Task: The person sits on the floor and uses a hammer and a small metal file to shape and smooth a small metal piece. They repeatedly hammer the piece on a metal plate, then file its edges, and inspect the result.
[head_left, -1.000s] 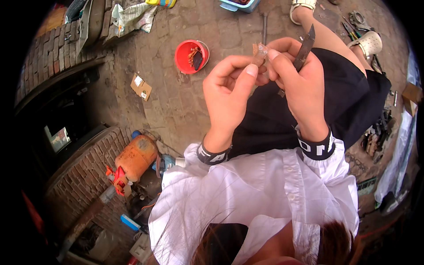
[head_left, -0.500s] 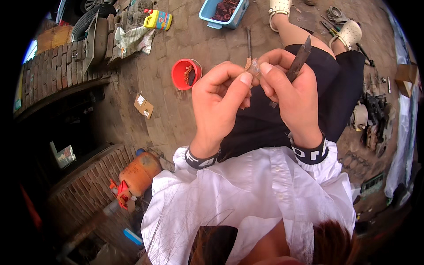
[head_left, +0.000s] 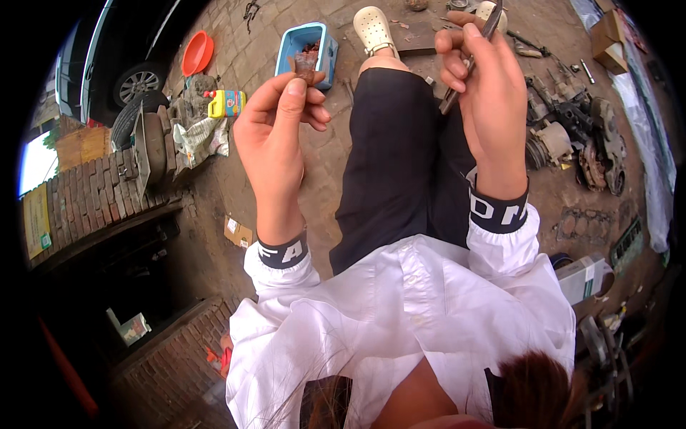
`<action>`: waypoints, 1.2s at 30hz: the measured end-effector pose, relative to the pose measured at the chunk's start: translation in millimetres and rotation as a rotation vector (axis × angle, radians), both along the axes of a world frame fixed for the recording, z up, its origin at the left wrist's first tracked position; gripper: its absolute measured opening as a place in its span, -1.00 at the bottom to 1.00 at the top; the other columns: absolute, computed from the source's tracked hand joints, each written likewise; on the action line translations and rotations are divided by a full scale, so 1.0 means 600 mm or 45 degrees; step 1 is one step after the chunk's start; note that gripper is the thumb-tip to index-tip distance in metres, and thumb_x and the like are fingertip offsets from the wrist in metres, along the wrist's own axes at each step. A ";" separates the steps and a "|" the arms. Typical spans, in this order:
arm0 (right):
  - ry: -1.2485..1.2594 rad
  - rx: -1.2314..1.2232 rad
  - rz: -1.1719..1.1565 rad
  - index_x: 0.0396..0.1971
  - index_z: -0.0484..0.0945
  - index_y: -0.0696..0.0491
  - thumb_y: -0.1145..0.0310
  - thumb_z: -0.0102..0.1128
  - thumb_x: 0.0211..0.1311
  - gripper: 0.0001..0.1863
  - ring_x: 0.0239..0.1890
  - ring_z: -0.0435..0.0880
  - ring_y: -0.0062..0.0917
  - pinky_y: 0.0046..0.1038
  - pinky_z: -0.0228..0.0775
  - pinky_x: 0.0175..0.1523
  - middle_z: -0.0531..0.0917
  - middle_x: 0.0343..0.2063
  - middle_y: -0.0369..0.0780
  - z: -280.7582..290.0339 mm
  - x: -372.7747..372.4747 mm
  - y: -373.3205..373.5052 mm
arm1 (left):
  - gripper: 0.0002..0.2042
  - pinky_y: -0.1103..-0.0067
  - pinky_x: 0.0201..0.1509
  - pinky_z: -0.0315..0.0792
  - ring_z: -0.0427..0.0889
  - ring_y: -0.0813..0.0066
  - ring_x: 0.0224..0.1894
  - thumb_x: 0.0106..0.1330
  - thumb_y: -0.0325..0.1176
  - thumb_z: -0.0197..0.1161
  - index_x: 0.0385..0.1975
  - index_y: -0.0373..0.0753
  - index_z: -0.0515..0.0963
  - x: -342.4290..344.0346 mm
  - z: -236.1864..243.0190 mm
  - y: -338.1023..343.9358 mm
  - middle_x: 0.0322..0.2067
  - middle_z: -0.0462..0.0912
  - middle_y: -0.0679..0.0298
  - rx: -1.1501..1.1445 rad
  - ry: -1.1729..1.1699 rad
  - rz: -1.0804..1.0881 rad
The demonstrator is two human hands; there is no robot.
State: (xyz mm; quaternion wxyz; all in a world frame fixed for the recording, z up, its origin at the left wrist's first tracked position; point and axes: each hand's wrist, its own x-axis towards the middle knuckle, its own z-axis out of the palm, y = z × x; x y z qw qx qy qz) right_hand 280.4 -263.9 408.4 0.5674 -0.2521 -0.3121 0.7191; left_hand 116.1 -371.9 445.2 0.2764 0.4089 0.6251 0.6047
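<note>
My left hand (head_left: 275, 139) pinches a small brown, translucent, flaky piece (head_left: 304, 66) between thumb and fingers, held up in front of the blue plastic tub (head_left: 306, 39), which contains reddish-brown pieces. My right hand (head_left: 486, 107), raised at the upper right, grips a long dark metal strip (head_left: 457, 89), tilted, with one end up past my fingers and the other pointing down to the left. The two hands are apart, above my black-clad legs (head_left: 382, 143).
A car wheel (head_left: 137, 87), loose tyre (head_left: 123, 125), red basin (head_left: 197, 53) and yellow jug (head_left: 227, 103) stand upper left. A brick ledge (head_left: 100, 179) borders a dark opening. Greasy machine parts (head_left: 600, 143), a cardboard box (head_left: 607, 39) and plastic sheeting (head_left: 650, 179) lie at right.
My hands have separated: the left moved left with the small piece, the right up with the metal strip. The view has shifted, showing the car and more of the machine parts.
</note>
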 end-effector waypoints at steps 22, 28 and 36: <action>-0.963 -0.683 -0.204 -0.30 0.56 0.18 0.27 0.01 0.36 -0.73 -0.56 0.40 -0.71 -0.57 0.27 -0.42 0.50 -0.61 -0.35 -0.678 -0.135 0.279 | -0.77 0.68 -0.46 0.53 0.62 0.62 -0.51 0.39 -0.41 0.07 -0.23 -0.47 0.58 -0.120 -0.695 0.577 -0.44 0.67 0.21 -1.283 0.043 -0.820; -1.210 -0.598 -0.168 -0.34 0.54 0.22 0.23 0.06 0.32 -0.69 -0.55 0.54 -0.53 -0.44 0.36 -0.38 0.58 -0.59 -0.20 -0.736 -0.154 0.271 | -0.80 0.53 -0.47 0.55 0.65 0.42 -0.58 0.24 -0.38 0.17 -0.37 -0.40 0.62 -0.108 -0.736 0.591 -0.57 0.66 0.14 -1.378 0.376 -0.807; -1.255 -0.432 -0.203 -0.33 0.52 0.26 0.21 0.13 0.26 -0.66 -0.43 0.61 -0.37 -0.40 0.42 -0.24 0.62 -0.51 -0.11 -0.758 -0.166 0.280 | -0.78 0.29 -0.36 0.49 0.64 0.16 -0.50 0.16 -0.33 0.18 -0.63 -0.32 0.58 -0.152 -0.736 0.583 -0.60 0.61 0.01 -0.783 1.548 -0.659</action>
